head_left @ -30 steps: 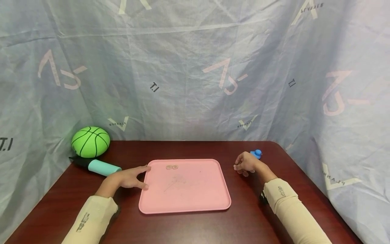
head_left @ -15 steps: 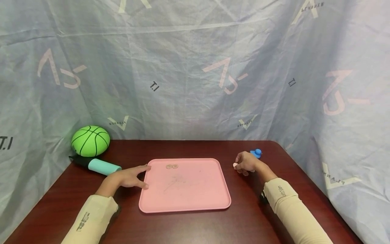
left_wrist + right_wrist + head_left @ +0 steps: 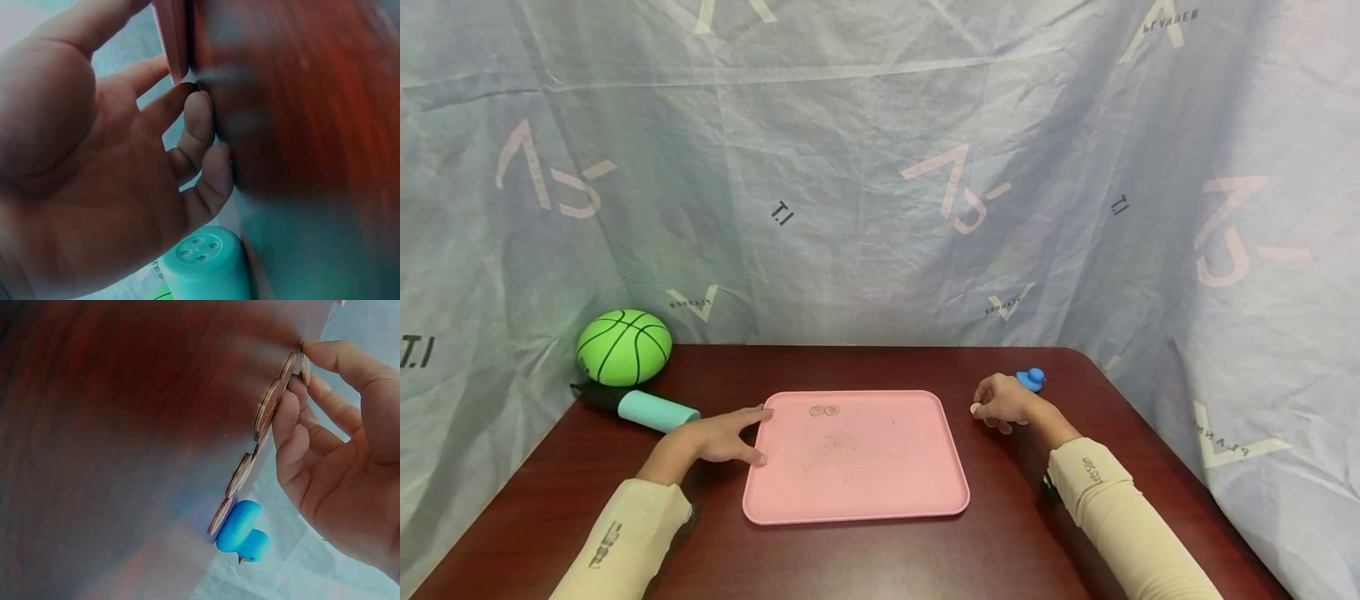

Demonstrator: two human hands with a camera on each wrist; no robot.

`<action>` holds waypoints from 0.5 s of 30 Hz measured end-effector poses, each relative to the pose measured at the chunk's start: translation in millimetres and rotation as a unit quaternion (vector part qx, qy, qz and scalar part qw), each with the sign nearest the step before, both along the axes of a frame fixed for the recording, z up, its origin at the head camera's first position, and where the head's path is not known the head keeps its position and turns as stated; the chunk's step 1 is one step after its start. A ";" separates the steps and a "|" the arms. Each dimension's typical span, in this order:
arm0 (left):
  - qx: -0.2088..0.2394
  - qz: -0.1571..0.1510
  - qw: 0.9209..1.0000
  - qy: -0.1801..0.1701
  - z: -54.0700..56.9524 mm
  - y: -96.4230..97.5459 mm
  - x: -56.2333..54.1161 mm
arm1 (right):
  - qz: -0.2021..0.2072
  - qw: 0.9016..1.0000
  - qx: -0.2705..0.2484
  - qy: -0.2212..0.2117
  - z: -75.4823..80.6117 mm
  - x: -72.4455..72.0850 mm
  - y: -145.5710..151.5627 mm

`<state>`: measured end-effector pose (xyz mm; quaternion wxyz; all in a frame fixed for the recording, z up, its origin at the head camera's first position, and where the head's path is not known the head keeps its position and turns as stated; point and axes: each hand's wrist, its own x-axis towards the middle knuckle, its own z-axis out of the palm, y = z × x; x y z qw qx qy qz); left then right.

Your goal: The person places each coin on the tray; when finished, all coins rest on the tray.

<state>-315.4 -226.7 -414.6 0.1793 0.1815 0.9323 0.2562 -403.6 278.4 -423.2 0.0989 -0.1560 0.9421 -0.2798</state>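
Observation:
My right hand (image 3: pixel 1003 400) pinches a coin (image 3: pixel 305 367) between thumb and fingertip, lifted on edge just right of the tray. Several more coins (image 3: pixel 269 407) lie on the table beneath and behind that hand, mostly hidden by it in the head view. Across the left rim of the pink tray (image 3: pixel 857 487) rests my left hand (image 3: pixel 722 437), thumb and index finger spread over the edge, the other fingers bent against the table in the left wrist view. Two coins (image 3: pixel 817 411) lie side by side near the tray's far left corner.
A blue toy duck (image 3: pixel 1032 380) sits just beyond my right hand. At the left lie a turquoise cylinder with a black end (image 3: pixel 655 412) and a green ball (image 3: pixel 623 348). Grey printed cloth (image 3: pixel 865 275) hangs behind the dark red table (image 3: pixel 880 562).
The coin in my right fingers has come into clearer view, and that hand has shifted slightly left. My left hand stays on the tray's rim.

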 end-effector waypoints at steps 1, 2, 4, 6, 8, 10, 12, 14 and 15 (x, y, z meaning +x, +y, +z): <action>0.001 0.001 1.000 -0.001 0.1 0.1 0.0 | -0.001 1.000 0.001 -0.003 0.2 -0.2 -0.1; 0.001 0.000 1.000 0.000 0.3 0.0 -0.1 | 0.001 1.000 0.002 -0.003 0.4 -0.4 -0.1; 0.001 0.002 1.000 -0.002 1.2 0.5 0.3 | 0.006 1.000 0.002 -0.008 0.5 -0.8 0.1; 0.000 0.004 1.000 -0.004 1.9 0.7 0.6 | 0.018 1.000 -0.001 -0.012 0.8 -0.8 0.3; 0.000 0.004 1.000 -0.005 2.5 1.1 1.0 | 0.027 0.999 -0.007 -0.018 1.3 -0.6 0.3; -0.001 0.004 1.000 -0.005 2.5 1.5 1.4 | 0.034 0.999 -0.010 -0.020 1.4 -0.5 0.3; -0.001 0.005 1.000 -0.005 2.4 1.7 1.6 | 0.035 0.999 -0.008 -0.018 1.4 -0.7 -0.1; -0.002 0.005 1.000 -0.005 2.5 2.0 1.6 | 0.032 0.999 -0.001 -0.011 1.3 -1.2 -1.0; -0.002 0.006 1.000 -0.005 2.6 2.1 1.7 | 0.032 0.999 0.003 -0.004 1.3 -1.5 -1.4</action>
